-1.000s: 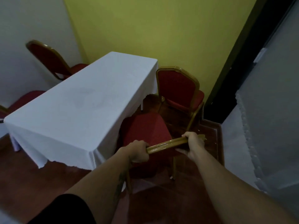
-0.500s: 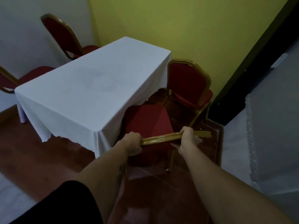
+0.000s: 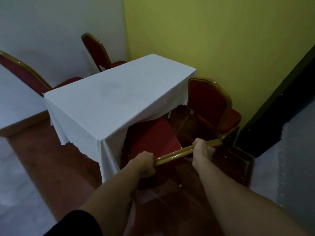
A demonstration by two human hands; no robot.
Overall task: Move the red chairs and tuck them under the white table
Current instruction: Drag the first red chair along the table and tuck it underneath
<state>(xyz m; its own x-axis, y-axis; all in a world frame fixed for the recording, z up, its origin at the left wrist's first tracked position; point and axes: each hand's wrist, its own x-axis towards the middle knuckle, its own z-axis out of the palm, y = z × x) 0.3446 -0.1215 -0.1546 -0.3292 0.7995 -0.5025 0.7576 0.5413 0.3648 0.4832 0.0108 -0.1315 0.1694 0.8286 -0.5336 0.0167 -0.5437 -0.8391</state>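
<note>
A white-clothed table (image 3: pixel 109 99) fills the middle of the view. A red chair (image 3: pixel 151 137) with a gold frame stands at the table's near right side, its seat partly under the cloth. My left hand (image 3: pixel 145 163) and my right hand (image 3: pixel 201 149) both grip the gold top rail of its backrest. A second red chair (image 3: pixel 209 103) stands beside the table's far right corner, turned away from the table. Two more red chairs sit across the table, one at the left (image 3: pixel 25 74) and one at the back (image 3: pixel 97 50), with their seats partly hidden by the cloth.
A yellow wall (image 3: pixel 221 40) stands close behind the table and a white wall (image 3: pixel 51 23) runs on the left. A dark door frame (image 3: pixel 272 103) and a grey panel (image 3: pixel 298 150) close in on the right. The floor is reddish wood (image 3: pixel 51 159).
The view has swung to the left, bringing both far chairs fully into sight. The held chair's seat has slid further under the tablecloth. Both hands keep their grip on the rail.
</note>
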